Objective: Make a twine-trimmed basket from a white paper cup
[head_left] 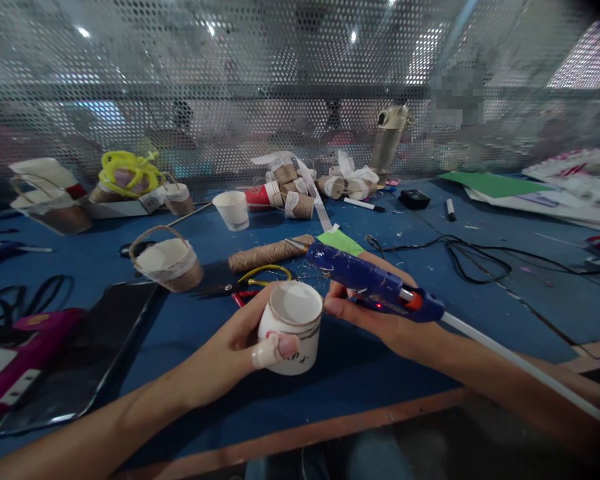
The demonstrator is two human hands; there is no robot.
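Observation:
My left hand (250,333) is wrapped round a white paper cup (296,340) from the left, with a light band or tape on the thumb. The cup's round, recessed end faces up, with a thin brown line along its rim. In my right hand (375,320) is a blue hot glue gun (360,272), its metal nozzle pointing left above and behind the cup, and a white glue stick (520,367) sticking out of its back. My right fingertips are close to the cup's right rim; whether they pinch something small I cannot tell.
Behind the cup lie scissors (253,283) and a twine roll (270,253). A small handled cup basket (180,267) stands left, near a dark tablet-like panel (95,347) and a magenta tool (40,353). A black cable (460,257) runs right. Perforated metal (280,80) closes the back.

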